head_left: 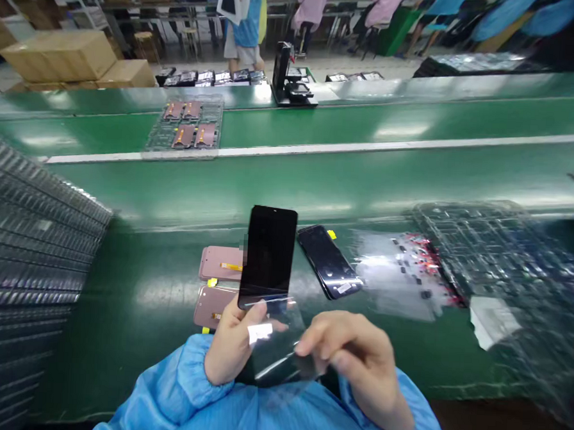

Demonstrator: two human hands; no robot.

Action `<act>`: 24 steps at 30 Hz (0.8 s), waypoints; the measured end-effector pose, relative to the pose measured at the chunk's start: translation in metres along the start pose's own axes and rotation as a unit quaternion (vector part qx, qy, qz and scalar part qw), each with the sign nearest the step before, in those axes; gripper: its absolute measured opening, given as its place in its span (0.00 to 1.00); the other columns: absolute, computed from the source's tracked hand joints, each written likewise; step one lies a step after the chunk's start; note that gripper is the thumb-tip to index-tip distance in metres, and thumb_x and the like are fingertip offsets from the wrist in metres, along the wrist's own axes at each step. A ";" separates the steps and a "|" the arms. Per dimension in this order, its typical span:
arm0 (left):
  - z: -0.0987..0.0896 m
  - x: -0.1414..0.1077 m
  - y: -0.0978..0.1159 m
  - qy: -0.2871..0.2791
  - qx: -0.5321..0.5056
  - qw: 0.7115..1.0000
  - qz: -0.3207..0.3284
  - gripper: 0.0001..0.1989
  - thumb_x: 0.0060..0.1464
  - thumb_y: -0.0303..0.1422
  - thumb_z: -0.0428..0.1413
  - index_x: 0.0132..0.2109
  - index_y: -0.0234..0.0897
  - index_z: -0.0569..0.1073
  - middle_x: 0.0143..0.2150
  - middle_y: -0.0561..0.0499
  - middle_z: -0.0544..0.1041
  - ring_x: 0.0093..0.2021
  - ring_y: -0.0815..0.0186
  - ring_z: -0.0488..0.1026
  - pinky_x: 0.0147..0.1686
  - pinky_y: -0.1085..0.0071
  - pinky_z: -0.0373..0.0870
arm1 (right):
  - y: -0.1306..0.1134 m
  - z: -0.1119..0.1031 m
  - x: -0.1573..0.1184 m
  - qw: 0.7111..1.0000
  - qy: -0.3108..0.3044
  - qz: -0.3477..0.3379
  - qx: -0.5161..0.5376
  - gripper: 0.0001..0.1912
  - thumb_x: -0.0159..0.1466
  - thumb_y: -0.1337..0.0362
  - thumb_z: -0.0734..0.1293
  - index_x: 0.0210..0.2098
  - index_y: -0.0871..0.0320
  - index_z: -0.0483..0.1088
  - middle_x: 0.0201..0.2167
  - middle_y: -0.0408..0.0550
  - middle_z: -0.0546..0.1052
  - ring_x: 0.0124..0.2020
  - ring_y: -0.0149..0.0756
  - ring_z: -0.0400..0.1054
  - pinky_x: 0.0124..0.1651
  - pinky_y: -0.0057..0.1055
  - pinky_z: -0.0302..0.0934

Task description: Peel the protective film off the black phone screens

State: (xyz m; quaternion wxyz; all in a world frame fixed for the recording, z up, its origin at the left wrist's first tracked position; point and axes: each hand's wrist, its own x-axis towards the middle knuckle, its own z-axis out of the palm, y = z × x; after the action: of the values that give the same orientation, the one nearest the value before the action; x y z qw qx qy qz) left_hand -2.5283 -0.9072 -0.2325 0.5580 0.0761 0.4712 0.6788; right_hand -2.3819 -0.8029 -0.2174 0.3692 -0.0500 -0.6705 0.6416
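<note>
Left hand [232, 344], fingers closed around black phone [268, 256]; right hand [356, 366], fingers pinching clear film [277, 346] at phone's lower edge.

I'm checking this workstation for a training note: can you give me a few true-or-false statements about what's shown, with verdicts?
1. The left hand holds a black phone screen upright. True.
2. The right hand lies flat on the bench, holding nothing. False: its fingers pinch a clear plastic film.
3. Two pink panels lie on the green bench to the left of the held screen. True.
4. The clear tray on the far green belt holds six pink panels. False: it holds four.
</note>
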 end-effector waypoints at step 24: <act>-0.004 0.006 -0.005 0.033 -0.055 0.997 -0.038 0.22 0.48 0.40 0.68 0.48 0.35 0.77 0.45 0.43 0.82 0.37 0.63 0.81 0.45 0.67 0.77 | 0.011 0.042 0.006 0.954 -0.114 -0.161 -0.225 0.10 0.70 0.61 0.60 0.37 0.57 0.70 0.40 0.46 0.83 0.26 0.27 0.74 0.28 0.26 0.64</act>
State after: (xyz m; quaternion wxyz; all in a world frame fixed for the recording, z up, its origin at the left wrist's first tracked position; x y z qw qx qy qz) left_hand -2.5294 -0.9049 -0.2403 0.5710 0.0048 0.4540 0.6840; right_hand -2.4144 -0.8324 -0.2208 0.3683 0.0506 -0.8339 0.4078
